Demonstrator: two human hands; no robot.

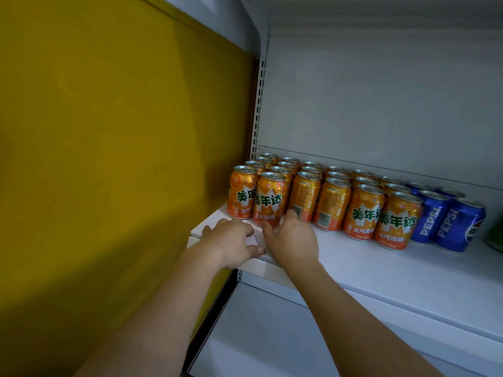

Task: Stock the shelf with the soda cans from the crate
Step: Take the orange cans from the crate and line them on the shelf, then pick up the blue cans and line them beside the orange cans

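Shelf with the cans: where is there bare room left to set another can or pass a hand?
The shelf is bare along its front strip, from the right hand to the Pepsi cans. The wall above the rows is open too. The left end is crowded: orange cans stand packed front to back, with the left hand at the corner.

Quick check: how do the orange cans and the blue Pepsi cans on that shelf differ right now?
Colour: the orange cans bear green Chinese lettering; the Pepsi cans are blue with white lettering.
Count: the orange cans fill several rows and columns; only a few Pepsi cans show.
Place: the orange cans fill the shelf's left end; the Pepsi cans stand to their right.
Contact: the right hand is at a front orange can; no hand nears the Pepsi cans.
Shared: all stand upright.
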